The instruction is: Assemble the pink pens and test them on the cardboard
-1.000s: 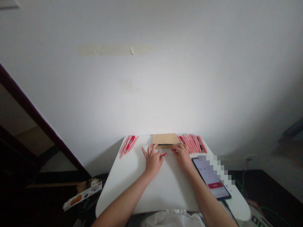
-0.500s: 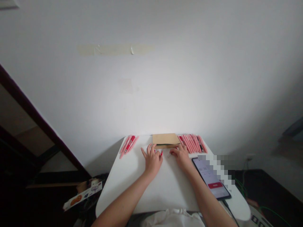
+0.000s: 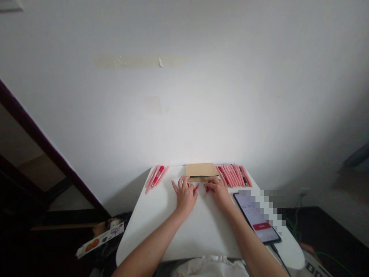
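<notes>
Both hands rest on a white table (image 3: 161,227) just in front of a flat brown cardboard box (image 3: 201,169). My left hand (image 3: 184,194) has its fingers partly spread, and its thumb and forefinger pinch a small red pen part (image 3: 196,187). My right hand (image 3: 219,191) is curled, pinching another small red piece (image 3: 206,188) close to the left hand's piece. A few pink and red pens (image 3: 155,177) lie to the left of the box. A row of several pink pens (image 3: 235,175) lies to its right.
A phone (image 3: 255,219) with a lit screen lies on the table's right side, a cable running off its near end. The wall stands right behind the table. A printed box (image 3: 99,237) lies on the dark floor at the left.
The thin refill stretched between my hands a second ago is no longer visible. My right hand has moved left toward the left hand, bringing the two red pieces close together.
</notes>
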`<state>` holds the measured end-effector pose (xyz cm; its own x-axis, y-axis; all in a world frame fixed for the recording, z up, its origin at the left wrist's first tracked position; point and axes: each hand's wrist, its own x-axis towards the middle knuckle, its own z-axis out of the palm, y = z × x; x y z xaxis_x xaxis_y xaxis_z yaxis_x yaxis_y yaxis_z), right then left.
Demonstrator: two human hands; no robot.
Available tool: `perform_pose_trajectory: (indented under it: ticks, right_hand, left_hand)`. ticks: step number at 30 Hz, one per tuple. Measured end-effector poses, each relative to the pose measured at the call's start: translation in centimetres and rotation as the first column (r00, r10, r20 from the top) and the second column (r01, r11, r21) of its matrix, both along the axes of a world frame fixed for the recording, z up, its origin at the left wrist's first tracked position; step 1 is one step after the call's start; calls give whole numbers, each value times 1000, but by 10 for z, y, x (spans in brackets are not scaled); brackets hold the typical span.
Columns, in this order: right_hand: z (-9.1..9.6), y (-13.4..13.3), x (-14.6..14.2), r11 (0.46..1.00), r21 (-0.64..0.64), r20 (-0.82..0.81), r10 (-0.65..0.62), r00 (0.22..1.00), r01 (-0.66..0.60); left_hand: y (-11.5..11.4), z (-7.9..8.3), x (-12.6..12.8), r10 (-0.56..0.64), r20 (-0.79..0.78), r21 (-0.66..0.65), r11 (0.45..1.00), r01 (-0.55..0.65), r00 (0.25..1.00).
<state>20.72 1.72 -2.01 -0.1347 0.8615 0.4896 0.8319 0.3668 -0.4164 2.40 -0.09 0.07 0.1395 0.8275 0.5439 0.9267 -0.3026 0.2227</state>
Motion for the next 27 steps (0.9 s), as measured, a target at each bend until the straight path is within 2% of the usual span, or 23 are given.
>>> perform_pose_trajectory:
  ticks: [4, 8, 14, 19, 27]
  right_hand:
    - [1, 2, 1, 1000, 26, -39, 2, 999, -1]
    - [2, 1, -1, 999, 13, 0, -33, 999, 33]
    - [3, -1, -4, 999, 29, 25, 11, 1000, -12]
    - [1, 1, -5, 998, 54, -19, 39, 999, -38]
    - [-3, 7, -3, 988, 152, -98, 20, 995, -5]
  left_hand:
    - [-1, 3, 1, -4, 24, -12, 1000, 4, 1000]
    - [-2, 5, 1, -1, 19, -27, 1000, 1, 1000]
    - [-2, 4, 0, 1, 16, -13, 1000, -1, 1000]
    - [0, 2, -1, -15, 33, 2, 1000, 15, 999]
    - [1, 2, -1, -95, 97, 33, 995, 92, 991]
